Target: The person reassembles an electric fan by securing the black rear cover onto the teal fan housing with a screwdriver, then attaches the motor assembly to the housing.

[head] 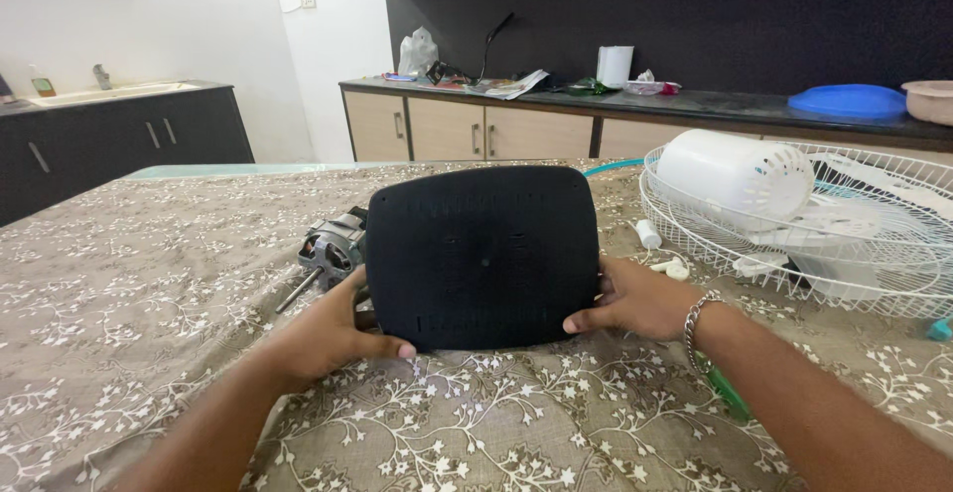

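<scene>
Both forearms reach in from the bottom edge, and the fingers close on a black rounded-rectangular panel (482, 257) held upright on its lower edge on the floral tablecloth (149, 333). On the left hand (328, 333) the thumb lies along the panel's bottom left corner with the other fingers hidden behind it; the right hand (635, 298), with a chain bracelet (695, 315) at the wrist, pinches the right edge the same way. With 2 hands gripping opposite edges low down, keeping the pressure even should stop the panel tipping or twisting. Just behind its left side lies a bare electric motor (333, 249) with its shaft pointing out. To the right sit a white wire fan guard (893, 293) holding a white motor housing (735, 176), close enough to snag a wide swing.
</scene>
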